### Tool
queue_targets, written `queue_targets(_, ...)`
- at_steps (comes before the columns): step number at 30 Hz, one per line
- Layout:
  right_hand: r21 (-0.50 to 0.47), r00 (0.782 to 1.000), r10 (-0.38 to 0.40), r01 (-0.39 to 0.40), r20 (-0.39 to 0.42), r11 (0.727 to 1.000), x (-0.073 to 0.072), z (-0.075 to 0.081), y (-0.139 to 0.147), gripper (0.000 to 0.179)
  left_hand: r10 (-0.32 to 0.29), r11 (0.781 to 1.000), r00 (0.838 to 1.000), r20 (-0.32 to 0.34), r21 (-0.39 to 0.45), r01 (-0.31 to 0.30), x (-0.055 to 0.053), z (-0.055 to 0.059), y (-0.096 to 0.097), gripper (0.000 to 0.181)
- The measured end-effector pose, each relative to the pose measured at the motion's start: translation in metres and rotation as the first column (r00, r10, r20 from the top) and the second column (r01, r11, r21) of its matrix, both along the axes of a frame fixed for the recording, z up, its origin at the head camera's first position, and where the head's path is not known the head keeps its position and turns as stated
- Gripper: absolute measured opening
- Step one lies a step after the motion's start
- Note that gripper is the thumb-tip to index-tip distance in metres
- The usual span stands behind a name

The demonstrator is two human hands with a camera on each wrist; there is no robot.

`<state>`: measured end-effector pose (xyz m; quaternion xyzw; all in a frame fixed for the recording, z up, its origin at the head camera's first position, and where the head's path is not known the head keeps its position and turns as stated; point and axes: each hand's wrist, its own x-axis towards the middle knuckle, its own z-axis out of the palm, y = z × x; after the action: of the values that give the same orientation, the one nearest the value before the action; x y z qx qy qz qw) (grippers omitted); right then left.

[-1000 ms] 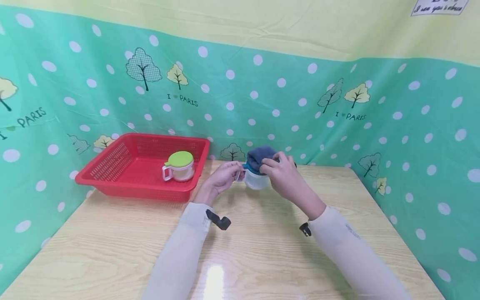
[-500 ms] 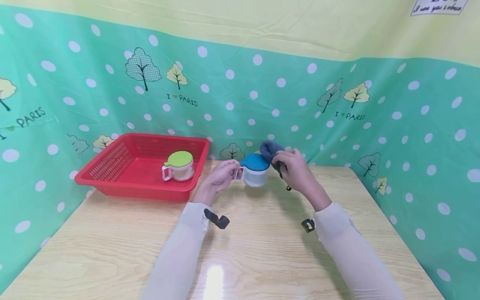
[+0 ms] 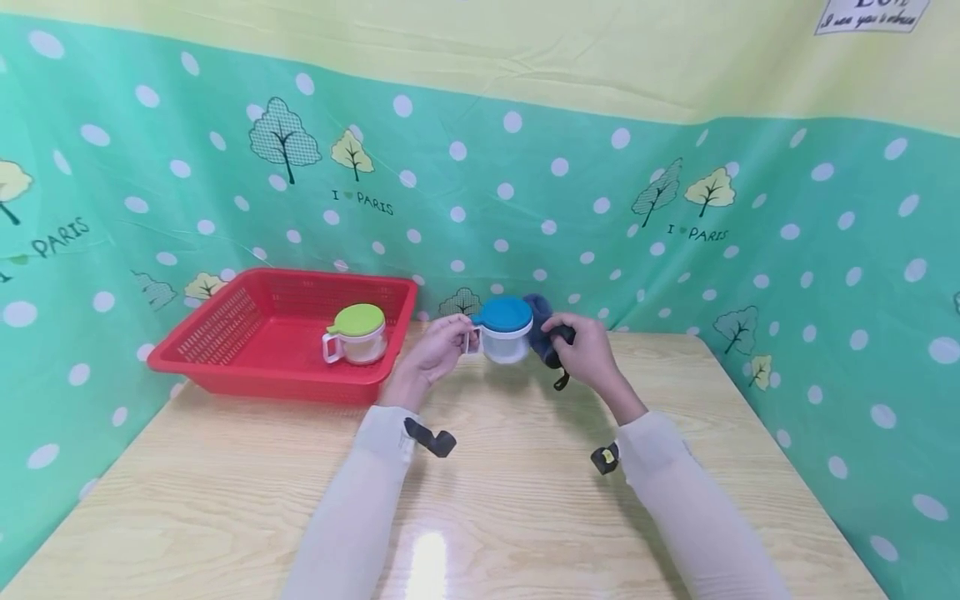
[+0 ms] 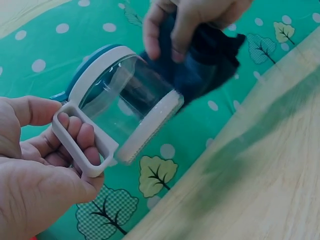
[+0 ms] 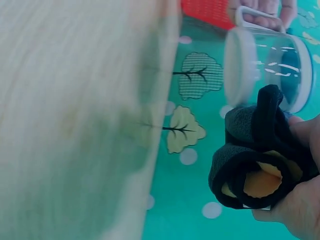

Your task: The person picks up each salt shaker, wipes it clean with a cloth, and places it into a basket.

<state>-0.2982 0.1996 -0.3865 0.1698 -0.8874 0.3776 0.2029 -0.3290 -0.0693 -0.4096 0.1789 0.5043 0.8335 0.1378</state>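
Note:
A clear jar (image 3: 506, 346) with a blue lid (image 3: 504, 314) and a white handle is held above the table. My left hand (image 3: 437, 346) grips it by that handle (image 4: 82, 142), thumb on top and fingers curled through the loop. On the jar's right side my right hand (image 3: 585, 346) pinches a folded dark blue cloth (image 5: 242, 135) with black edging. The cloth lies against or very close to the jar's side wall; in the left wrist view it partly covers the far side of the glass (image 4: 125, 90).
A red plastic basket (image 3: 262, 379) stands at the back left of the wooden table (image 3: 495, 483). Inside it sits a second clear jar (image 3: 363, 343) with a green lid. A green dotted curtain (image 3: 465, 208) hangs behind and at both sides.
The cloth has come off the top of the blue lid and moved down to the jar's right side with my right hand. My left hand keeps the handle, shifting slightly left.

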Motion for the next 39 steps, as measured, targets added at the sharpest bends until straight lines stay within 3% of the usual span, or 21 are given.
queue_targets(7,0.016,0.997,0.026,-0.028,0.068,0.999,0.003,-0.011,0.002,0.021,0.031,0.999,0.999,0.006,0.026,-0.031,0.001,0.002,-0.003,0.035)
queue_targets(16,0.066,0.996,0.061,-0.065,0.061,0.996,0.006,-0.017,0.007,0.021,0.057,0.995,0.998,0.034,0.076,-0.059,-0.001,0.003,0.000,0.037)
queue_targets(23,0.096,0.989,0.088,-0.099,0.116,0.990,0.011,-0.023,0.005,0.019,0.090,0.989,0.995,0.047,0.112,-0.095,-0.002,0.004,0.002,0.038)
queue_targets(33,0.168,0.979,0.187,-0.199,0.086,0.966,0.023,-0.022,-0.015,0.023,0.113,0.987,0.992,0.056,0.110,-0.119,-0.003,0.005,0.002,0.037)
queue_targets(39,0.157,0.991,0.131,-0.132,0.018,0.979,0.020,-0.022,-0.016,0.023,0.122,0.985,0.990,0.069,0.114,-0.130,-0.004,0.004,0.002,0.037)
